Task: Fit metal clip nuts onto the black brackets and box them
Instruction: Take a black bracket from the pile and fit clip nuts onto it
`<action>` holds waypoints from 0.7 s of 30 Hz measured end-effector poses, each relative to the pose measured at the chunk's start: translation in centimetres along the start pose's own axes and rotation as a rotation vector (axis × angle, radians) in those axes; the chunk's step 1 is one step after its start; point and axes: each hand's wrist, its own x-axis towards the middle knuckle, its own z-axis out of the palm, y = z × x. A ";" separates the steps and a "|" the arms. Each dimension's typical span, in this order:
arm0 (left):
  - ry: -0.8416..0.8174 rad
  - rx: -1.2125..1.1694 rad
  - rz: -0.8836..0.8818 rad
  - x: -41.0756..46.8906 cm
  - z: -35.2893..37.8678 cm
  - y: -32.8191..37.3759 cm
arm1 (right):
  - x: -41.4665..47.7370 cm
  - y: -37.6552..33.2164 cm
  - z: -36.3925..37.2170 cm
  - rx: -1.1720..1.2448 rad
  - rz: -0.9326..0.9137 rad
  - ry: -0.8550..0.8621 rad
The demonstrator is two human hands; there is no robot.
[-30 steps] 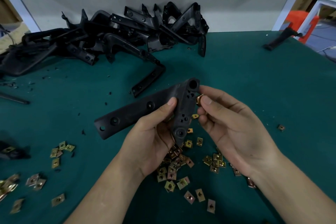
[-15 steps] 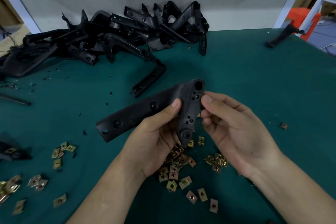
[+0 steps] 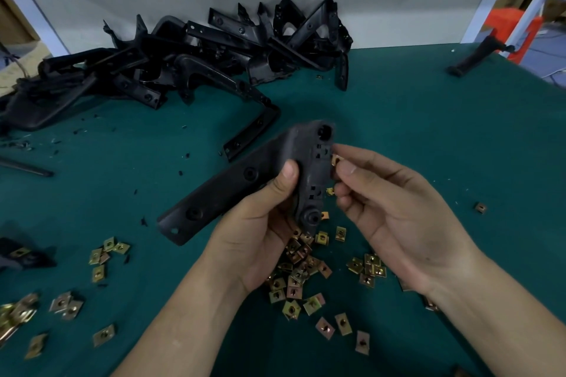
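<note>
My left hand (image 3: 260,232) grips a black L-shaped bracket (image 3: 232,187) above the green table, thumb on its front near the bend. The bracket's short arm points up with slots along its right edge. My right hand (image 3: 395,217) pinches a brass clip nut (image 3: 336,159) between thumb and forefinger, right against that edge by the upper slot. Loose clip nuts (image 3: 301,272) lie heaped on the table below both hands.
A big pile of black brackets (image 3: 190,61) fills the back left of the green table (image 3: 428,138). More clip nuts (image 3: 104,257) are scattered at the left and near the left edge. One bracket (image 3: 471,58) lies at the far right corner, one nut (image 3: 480,207) at right.
The nut was pressed at the bracket's edge half a second ago; now it shows again between my right fingertips beside the upper slot. The bracket has barely shifted.
</note>
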 end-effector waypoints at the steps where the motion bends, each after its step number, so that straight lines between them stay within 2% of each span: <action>1: 0.002 0.011 0.002 0.0 0.0 0.0 | 0.0 0.0 0.0 -0.015 0.003 -0.020; 11: 0.087 0.145 0.001 -0.1 0.0 0.2 | 0.1 0.2 -0.4 -0.105 -0.023 -0.049; 15: 0.228 0.307 0.121 0.0 -0.5 0.2 | 0.0 0.5 -0.5 -0.205 -0.062 -0.032; 19: 0.294 0.473 0.255 0.0 -0.8 0.5 | -0.4 0.8 0.0 -0.509 -0.242 -0.008; 21: 0.325 0.565 0.312 0.0 -1.0 1.0 | -0.6 1.0 0.4 -0.552 -0.288 -0.020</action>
